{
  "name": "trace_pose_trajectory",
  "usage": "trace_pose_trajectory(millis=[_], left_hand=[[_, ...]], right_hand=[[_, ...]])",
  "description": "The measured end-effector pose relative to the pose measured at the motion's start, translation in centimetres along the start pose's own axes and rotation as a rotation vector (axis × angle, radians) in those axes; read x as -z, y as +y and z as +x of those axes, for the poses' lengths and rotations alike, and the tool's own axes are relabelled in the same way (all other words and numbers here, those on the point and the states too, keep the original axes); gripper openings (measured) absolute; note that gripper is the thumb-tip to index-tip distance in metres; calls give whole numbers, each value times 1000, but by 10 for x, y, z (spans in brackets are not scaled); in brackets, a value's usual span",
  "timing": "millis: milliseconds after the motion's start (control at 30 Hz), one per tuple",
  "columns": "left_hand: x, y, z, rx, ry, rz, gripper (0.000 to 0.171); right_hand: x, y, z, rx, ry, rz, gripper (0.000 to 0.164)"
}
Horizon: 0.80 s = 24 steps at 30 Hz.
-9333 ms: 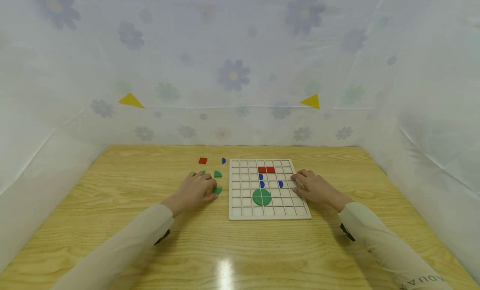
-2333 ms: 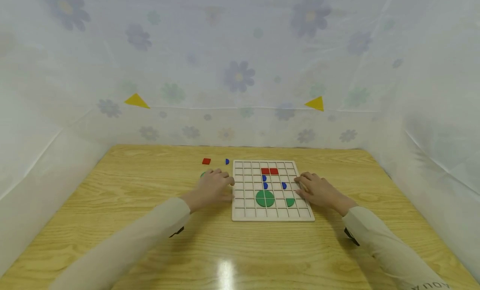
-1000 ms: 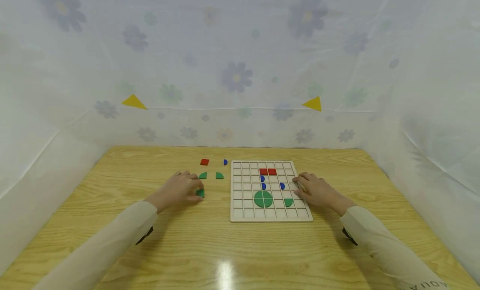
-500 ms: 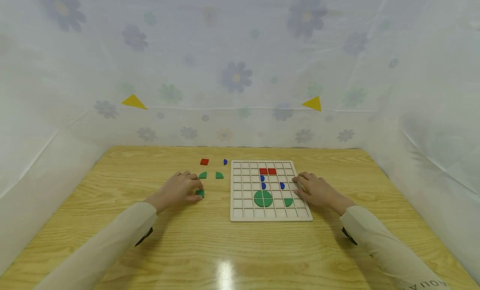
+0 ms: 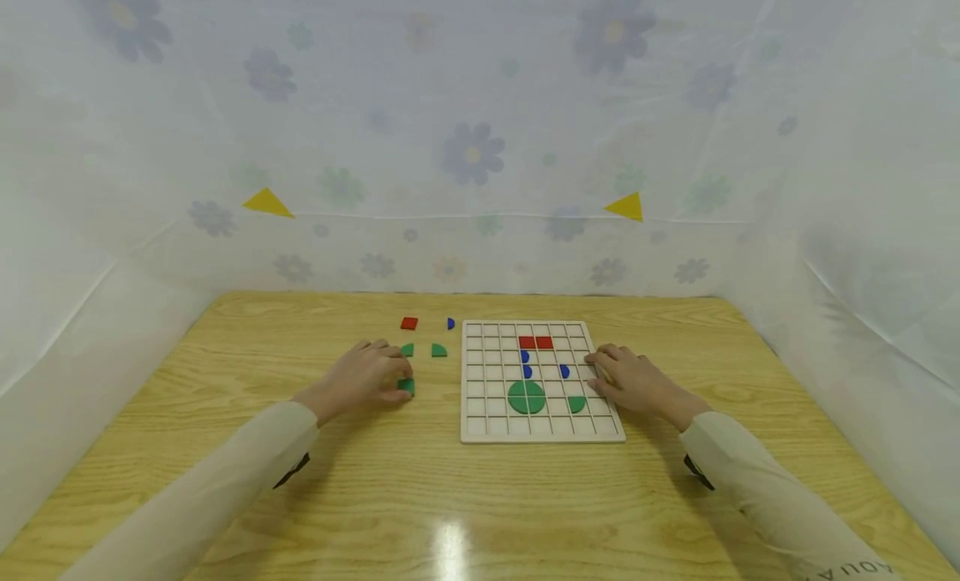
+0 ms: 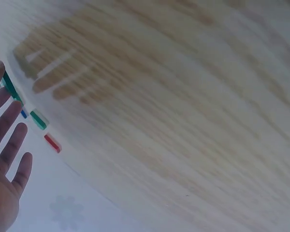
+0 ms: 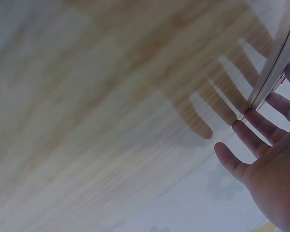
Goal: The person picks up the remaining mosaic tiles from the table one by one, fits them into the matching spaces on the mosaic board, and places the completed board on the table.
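My left hand (image 5: 360, 379) pinches a green tile (image 5: 406, 387) between thumb and fingers, low over the table left of the board; part of the tile is hidden by the fingers. In the left wrist view the same green tile (image 6: 10, 86) shows edge-on by the thumb. My right hand (image 5: 637, 381) rests with fingertips on the right edge of the white grid board (image 5: 480, 438), fingers loosely extended in the right wrist view. On the board lie two red tiles (image 5: 536, 343), several blue half-circles (image 5: 565, 371), a green circle of quarter pieces (image 5: 527, 397) and a single green quarter-circle (image 5: 576, 404).
Left of the board lie a loose red tile (image 5: 408, 323), a blue half-circle (image 5: 451, 323) and two green quarter-circles (image 5: 438, 350), one partly behind my left hand. The wooden table (image 5: 375, 514) ends at a flowered white curtain (image 5: 480, 256).
A green quarter-circle has been added at the board's lower right. My left hand has since gone back left to another green tile and just shifted slightly right with it. The right hand stays put.
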<state>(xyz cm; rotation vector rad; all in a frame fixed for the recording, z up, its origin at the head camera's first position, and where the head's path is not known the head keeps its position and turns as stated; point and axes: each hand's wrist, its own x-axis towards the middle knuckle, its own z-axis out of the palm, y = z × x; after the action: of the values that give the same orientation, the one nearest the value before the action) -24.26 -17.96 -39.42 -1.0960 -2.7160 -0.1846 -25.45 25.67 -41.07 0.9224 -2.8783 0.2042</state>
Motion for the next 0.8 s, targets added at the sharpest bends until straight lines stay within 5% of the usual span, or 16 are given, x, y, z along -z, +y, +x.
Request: trace_pose_trajectory(millis=[800], left_hand=[[0, 43, 47, -141, -6, 20, 27]], right_hand=[[1, 0, 0, -4, -18, 12, 37]])
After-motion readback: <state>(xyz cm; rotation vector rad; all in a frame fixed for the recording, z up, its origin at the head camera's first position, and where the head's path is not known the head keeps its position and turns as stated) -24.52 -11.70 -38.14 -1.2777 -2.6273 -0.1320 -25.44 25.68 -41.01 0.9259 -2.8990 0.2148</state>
